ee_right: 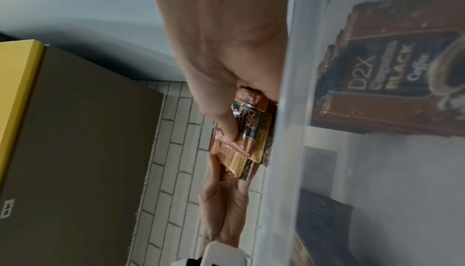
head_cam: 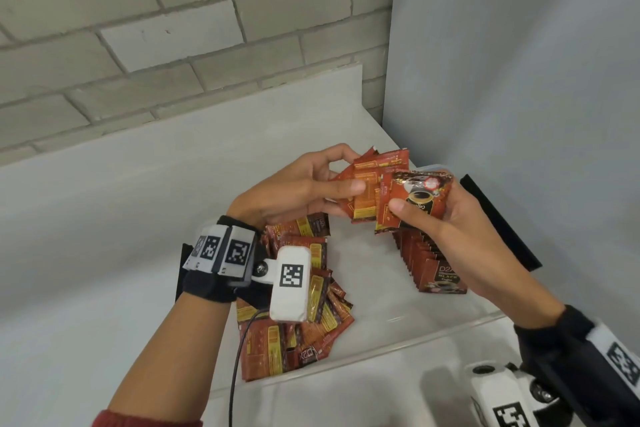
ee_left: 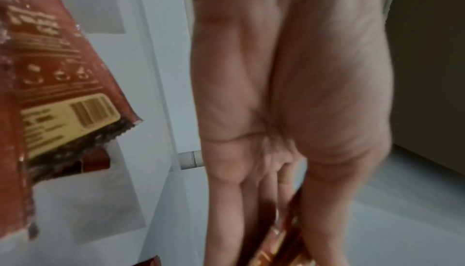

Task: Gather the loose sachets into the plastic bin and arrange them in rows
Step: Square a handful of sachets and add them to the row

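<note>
In the head view, at frame centre, the left hand (head_cam: 298, 187) pinches a fan of sachets (head_cam: 367, 184) while the right hand (head_cam: 446, 218) grips 1 sachet (head_cam: 419, 198), directly above the upright row (head_cam: 429, 260) running toward the lower right inside the plastic bin (head_cam: 433, 326). The left wrist view shows fingers (ee_left: 251, 200) closed on sachets at the bottom. In the right wrist view, the right hand sits nearer the row, just right of it.

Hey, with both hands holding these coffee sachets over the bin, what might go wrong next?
1. The fanned red foil sachets in the left hand are splayed unevenly, so one may slip out.
2. The upright row of red sachets under the right hand could topple if bumped.
3. The loose heap of sachets in the clear plastic bin lies near that row and may crowd new rows.
</note>
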